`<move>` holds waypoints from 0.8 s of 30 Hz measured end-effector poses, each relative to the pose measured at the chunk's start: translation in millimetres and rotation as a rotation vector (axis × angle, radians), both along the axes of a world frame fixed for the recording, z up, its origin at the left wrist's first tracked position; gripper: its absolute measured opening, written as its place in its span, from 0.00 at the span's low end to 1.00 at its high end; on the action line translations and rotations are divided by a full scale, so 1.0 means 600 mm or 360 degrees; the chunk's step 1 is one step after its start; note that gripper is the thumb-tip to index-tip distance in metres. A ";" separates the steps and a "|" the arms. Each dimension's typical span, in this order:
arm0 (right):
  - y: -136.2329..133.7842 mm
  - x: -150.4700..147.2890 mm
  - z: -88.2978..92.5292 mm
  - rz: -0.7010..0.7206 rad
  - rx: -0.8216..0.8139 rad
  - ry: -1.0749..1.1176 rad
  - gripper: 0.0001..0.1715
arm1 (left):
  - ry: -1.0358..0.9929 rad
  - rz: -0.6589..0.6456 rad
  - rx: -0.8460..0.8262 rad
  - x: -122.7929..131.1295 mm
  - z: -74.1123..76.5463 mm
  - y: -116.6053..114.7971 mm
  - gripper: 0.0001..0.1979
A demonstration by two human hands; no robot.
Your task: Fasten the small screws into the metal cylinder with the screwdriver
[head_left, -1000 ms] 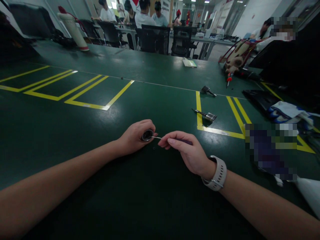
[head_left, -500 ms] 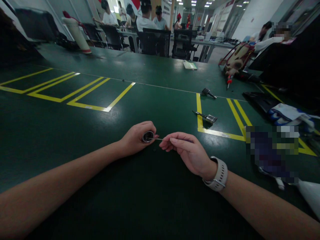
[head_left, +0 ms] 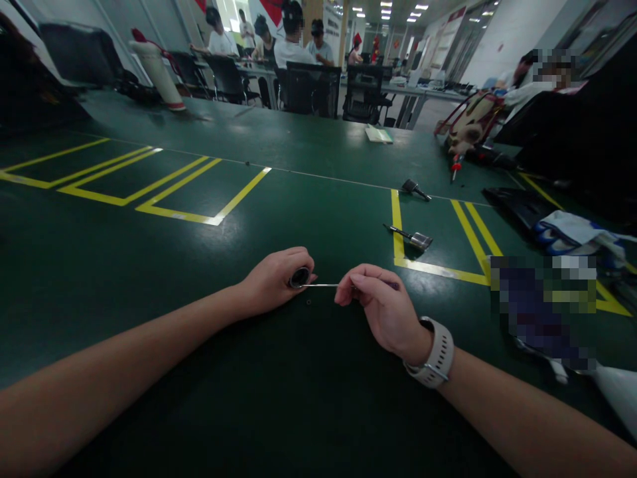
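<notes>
My left hand (head_left: pixel 273 282) is wrapped round a hollow metal cylinder (head_left: pixel 292 279), its dark round opening turned towards me and to the right. A thin screwdriver (head_left: pixel 323 285) is held in the closed fingers of my right hand (head_left: pixel 381 299). Its bare metal shaft points left, and the tip meets the lower rim of the opening; whether it goes inside I cannot tell. Part of its dark purple handle shows past my fingers. A tiny dark ring or nut (head_left: pixel 308 303) lies on the table just below the cylinder.
Two metal parts with thin shafts (head_left: pixel 421 241) (head_left: pixel 415 189) lie right of centre near yellow tape (head_left: pixel 438 269) on the green table (head_left: pixel 199 265). A red-handled screwdriver (head_left: pixel 456 164), a blue-and-white cloth item (head_left: pixel 577 232) and a dark pouch (head_left: pixel 517 204) are at right. People sit behind.
My right hand has drawn back to the right, baring more of the screwdriver's shaft. Its tip has shifted from inside the opening to the lower rim. The cylinder has moved slightly right and tilted.
</notes>
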State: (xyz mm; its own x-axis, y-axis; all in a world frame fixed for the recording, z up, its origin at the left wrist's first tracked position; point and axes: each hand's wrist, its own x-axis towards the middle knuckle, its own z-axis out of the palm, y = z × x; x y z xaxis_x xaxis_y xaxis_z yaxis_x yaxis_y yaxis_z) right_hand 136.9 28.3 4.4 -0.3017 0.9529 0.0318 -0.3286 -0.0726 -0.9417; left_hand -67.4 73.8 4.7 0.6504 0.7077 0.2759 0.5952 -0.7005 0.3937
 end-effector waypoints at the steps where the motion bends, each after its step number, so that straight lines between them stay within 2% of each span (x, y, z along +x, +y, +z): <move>1: -0.001 0.000 -0.001 -0.0031 0.0063 -0.0035 0.11 | 0.0012 0.0001 0.0003 0.000 0.000 0.000 0.04; 5: -0.006 0.002 -0.003 -0.0027 0.0251 -0.0172 0.09 | 0.0066 -0.0026 0.0029 0.002 0.002 -0.002 0.02; 10: -0.009 0.004 0.000 -0.0018 0.0359 -0.0323 0.09 | 0.0158 -0.0028 0.0052 0.005 0.006 -0.005 0.02; 24: -0.007 0.005 -0.003 -0.0078 0.0340 -0.0335 0.14 | 0.0169 0.0005 0.0104 0.004 0.002 -0.003 0.03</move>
